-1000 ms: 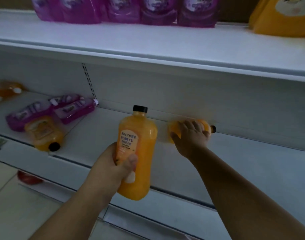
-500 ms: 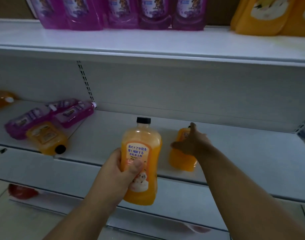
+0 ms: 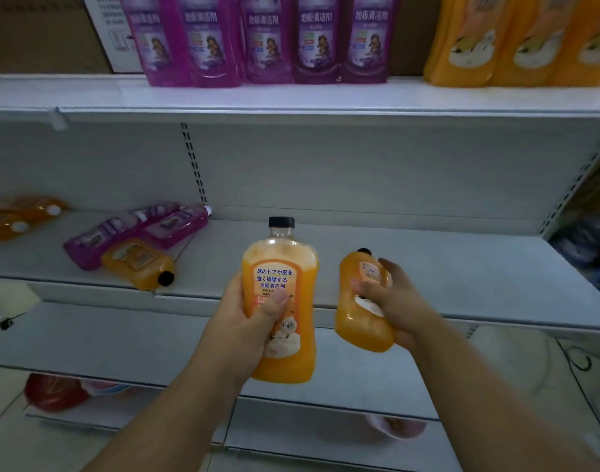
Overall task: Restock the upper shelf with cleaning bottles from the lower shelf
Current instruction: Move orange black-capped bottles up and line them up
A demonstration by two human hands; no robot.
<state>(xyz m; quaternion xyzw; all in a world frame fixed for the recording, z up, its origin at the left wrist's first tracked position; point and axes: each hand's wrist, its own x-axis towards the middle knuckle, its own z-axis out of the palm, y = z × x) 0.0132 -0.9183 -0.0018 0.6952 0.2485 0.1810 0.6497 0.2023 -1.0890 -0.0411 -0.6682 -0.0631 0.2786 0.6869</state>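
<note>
Down at the bottom left a red tub (image 3: 53, 391) sits under the lowest white ledge, and another reddish bowl (image 3: 399, 425) peeks out lower right. Top left, a brown box (image 3: 43, 32) stands behind a white printed card (image 3: 113, 35), and far right a dark bundle (image 3: 584, 240) lies past the shelving

1. There is only one view, from the head of the person, so no second view shares the scene.
2. It faces the lower shelf (image 3: 428, 267) straight on and looks slightly down at it.
3. It stands near: this shelf fills the middle, the upper shelf (image 3: 291, 97) runs above it, and the forearms enter from below.
</note>
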